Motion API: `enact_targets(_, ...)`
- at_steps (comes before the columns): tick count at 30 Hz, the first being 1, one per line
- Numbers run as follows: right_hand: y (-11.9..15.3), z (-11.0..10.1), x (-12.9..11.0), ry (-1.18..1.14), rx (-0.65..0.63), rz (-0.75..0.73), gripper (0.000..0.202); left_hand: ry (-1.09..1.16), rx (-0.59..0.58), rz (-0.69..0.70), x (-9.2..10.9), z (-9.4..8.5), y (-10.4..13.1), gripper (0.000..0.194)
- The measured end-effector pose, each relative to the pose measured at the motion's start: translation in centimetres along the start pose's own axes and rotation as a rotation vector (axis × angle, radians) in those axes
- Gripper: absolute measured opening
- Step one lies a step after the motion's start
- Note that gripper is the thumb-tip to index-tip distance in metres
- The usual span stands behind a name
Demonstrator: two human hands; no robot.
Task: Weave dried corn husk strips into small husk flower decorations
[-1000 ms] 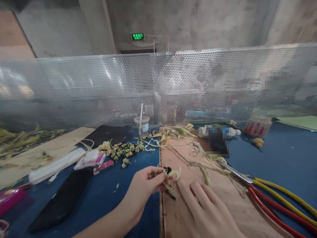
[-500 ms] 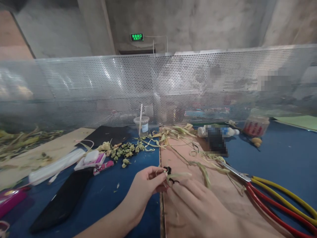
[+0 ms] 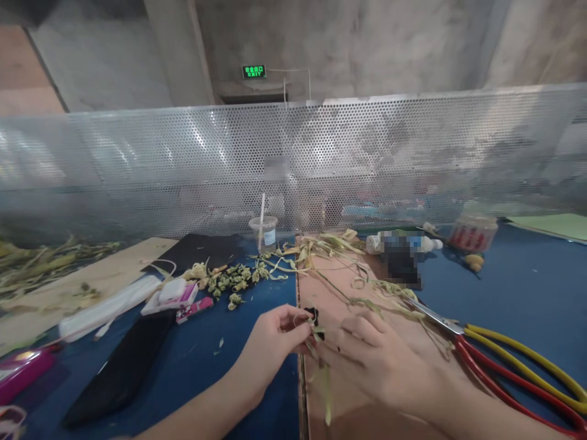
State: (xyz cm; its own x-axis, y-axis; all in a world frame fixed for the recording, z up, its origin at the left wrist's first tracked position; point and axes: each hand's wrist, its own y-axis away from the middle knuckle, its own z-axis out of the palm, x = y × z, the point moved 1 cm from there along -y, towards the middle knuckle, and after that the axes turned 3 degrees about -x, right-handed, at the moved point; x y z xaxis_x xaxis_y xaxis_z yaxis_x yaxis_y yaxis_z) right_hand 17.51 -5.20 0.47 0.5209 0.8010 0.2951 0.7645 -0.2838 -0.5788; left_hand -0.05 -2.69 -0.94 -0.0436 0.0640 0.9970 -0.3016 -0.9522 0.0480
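Observation:
My left hand [image 3: 274, 342] pinches a pale green plant strip [image 3: 327, 397] between thumb and fingers above the table's seam. Its loose end dangles below the fingertips, over the wooden board. A small black piece [image 3: 313, 314] shows just beyond the left fingertips; what it is I cannot make out. Close by on the right, my right hand [image 3: 378, 360] has its fingers bent in toward the left fingertips. Anything between those fingers is hidden, though a tiny dark spot shows at them.
Long-bladed scissors [image 3: 440, 321] with red and yellow handles lie right. Dried strips [image 3: 330, 241] and small green knotted bits [image 3: 233, 278] lie ahead. A plastic cup [image 3: 265, 235] with a straw stands before the perforated metal screen [image 3: 183, 159]. A black pouch-like item [image 3: 123, 366] lies left.
The strip stretched rightward between my hands; a length of it now hangs downward. My right hand has drawn slightly away to the right, while my left keeps its pinch.

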Motion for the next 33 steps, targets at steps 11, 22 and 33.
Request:
enact_targets(11, -1.7, 0.3, 0.1, -0.982, -0.024, 0.738, 0.019, -0.127, -0.148, 0.118, 0.5, 0.2, 0.2, 0.013)
enact_targets(22, -1.3, 2.5, -1.1, -1.555, 0.291, 1.105, 0.018, -0.039, -0.208, 0.051, 0.9, 0.5, 0.4, 0.016)
enact_targets(33, -1.0, 3.3, -1.4, -1.448, 0.402, 1.231, 0.025, -0.112, -0.146, 0.064, 0.5, 0.5, 0.3, 0.017)
